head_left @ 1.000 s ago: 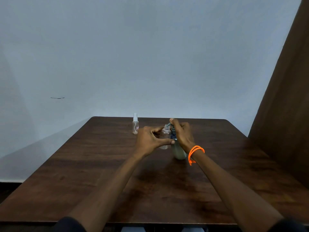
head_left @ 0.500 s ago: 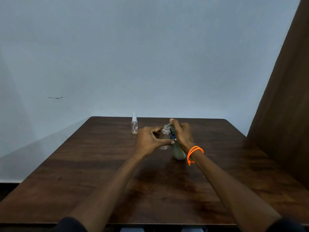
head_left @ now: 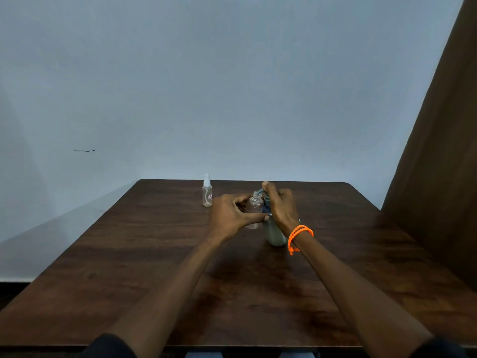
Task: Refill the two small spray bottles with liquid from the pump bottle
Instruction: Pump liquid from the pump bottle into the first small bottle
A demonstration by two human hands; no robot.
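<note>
My left hand (head_left: 233,214) grips a small clear spray bottle (head_left: 254,206) with its top off, held upright just above the table. Its open neck sits under the nozzle of the pump bottle (head_left: 273,232), a pale green bottle standing right beside it. My right hand (head_left: 280,205) rests on the pump head, index finger on top, and hides most of the pump. An orange bracelet is on that wrist. A second small spray bottle (head_left: 207,193), capped and with a small label, stands alone farther back on the left.
Everything stands on a dark wooden table (head_left: 154,254) pushed against a pale wall. A brown panel (head_left: 438,164) rises at the right edge of the table.
Both hands stay in place on the small bottle and the pump. Only the view shifts slightly.
</note>
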